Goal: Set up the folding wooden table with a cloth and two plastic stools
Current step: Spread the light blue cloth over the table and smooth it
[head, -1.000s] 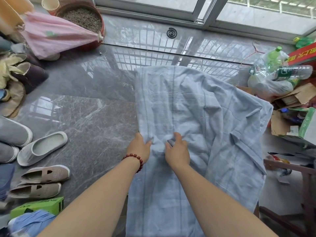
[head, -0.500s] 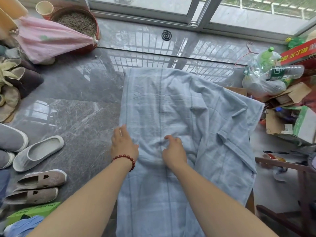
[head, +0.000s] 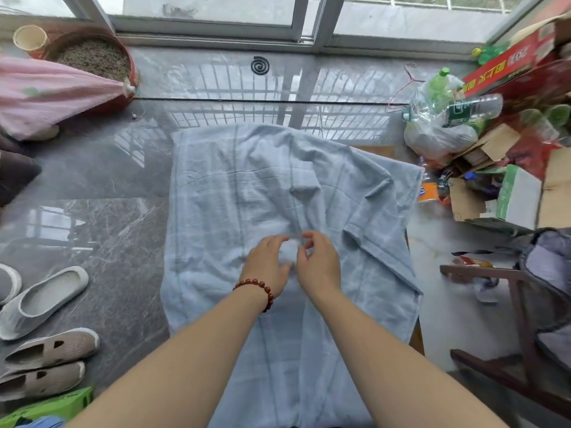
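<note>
Head view: left hand (head: 267,265) and right hand (head: 321,267) meet mid-way along the surface (head: 417,338), fingers (head: 313,239) curled narrow, pinching a fold of the cloth (head: 234,186), probably to pull it flat

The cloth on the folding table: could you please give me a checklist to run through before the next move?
1. Cloth covers the whole top: not ok; bare wood of the table shows along the right edge.
2. Cloth lies flat: not ok; it is folded over on the right and creased in the middle.
3. Left hand and right hand have a hold on the cloth: cannot tell; the fingers curl over the centre, blurred.
4. Floor on the left free for pulling the cloth: ok; the shoes lie apart from it.
5. Two plastic stools ready: cannot tell; none in view.
</note>
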Tool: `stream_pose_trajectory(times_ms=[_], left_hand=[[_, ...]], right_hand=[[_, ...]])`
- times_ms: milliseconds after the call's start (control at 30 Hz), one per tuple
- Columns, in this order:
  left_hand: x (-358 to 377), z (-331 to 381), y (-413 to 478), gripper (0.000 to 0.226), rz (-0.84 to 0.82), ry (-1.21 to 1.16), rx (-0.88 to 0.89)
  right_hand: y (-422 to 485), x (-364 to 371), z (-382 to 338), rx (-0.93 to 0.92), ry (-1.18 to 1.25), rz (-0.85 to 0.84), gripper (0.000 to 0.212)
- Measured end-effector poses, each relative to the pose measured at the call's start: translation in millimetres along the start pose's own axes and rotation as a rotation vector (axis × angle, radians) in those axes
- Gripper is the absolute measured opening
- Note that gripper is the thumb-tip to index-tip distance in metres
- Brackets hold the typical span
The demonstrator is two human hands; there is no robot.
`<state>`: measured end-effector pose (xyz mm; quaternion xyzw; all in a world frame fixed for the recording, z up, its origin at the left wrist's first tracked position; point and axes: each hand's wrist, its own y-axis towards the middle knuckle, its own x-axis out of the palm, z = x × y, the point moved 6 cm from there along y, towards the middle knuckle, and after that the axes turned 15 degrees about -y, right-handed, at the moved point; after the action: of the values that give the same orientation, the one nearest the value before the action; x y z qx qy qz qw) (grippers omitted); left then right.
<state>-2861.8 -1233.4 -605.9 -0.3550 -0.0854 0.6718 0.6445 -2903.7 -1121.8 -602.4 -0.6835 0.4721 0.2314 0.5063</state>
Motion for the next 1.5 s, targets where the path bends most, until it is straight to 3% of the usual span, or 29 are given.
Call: stream_pose_trajectory(times_ms=[133,367,433,533,700,767,900,1000,1400,1500], left_hand=[[36,21,3,0.047,-0.032,-0.041,0.061],[71,64,15,0.023,0.128,-0.084,0.160],[82,72,23,0.026,0.126,-0.092,0.153],[94,75,38,0.039,0.120,-0.069,0.117],[108,71,58,0.050,0.128,-0.201,-0.096],[112,78,61,0.042,0.120,-0.185,-0.058],[120,92,61,0.040,0.054,-0.114,0.052],[121,95,59,0.041,0.049,-0.052,0.075],[115,76,46,0.038,0.072,-0.031,0.057],[112,68,40,0.039,0.084,-0.029,0.051]], right_hand=[[9,-21,35,0.063,0.111,0.081,0.021],[30,-26,93,0.317,0.193,-0.094,0.023],[35,-19,104,0.478,0.392,-0.215,0.030],[35,-6,110,0.717,0.937,-0.298,0.024],[51,-7,112,0.757,1.305,-0.279,0.013],[56,-18,112,0.695,1.301,-0.269,0.007],[73,-57,125,0.522,1.152,-0.031,0.057],[84,-76,134,0.430,1.055,0.078,0.077],[60,-65,128,0.321,0.744,0.017,0.060],[56,-68,126,0.274,0.623,0.113,0.064]])
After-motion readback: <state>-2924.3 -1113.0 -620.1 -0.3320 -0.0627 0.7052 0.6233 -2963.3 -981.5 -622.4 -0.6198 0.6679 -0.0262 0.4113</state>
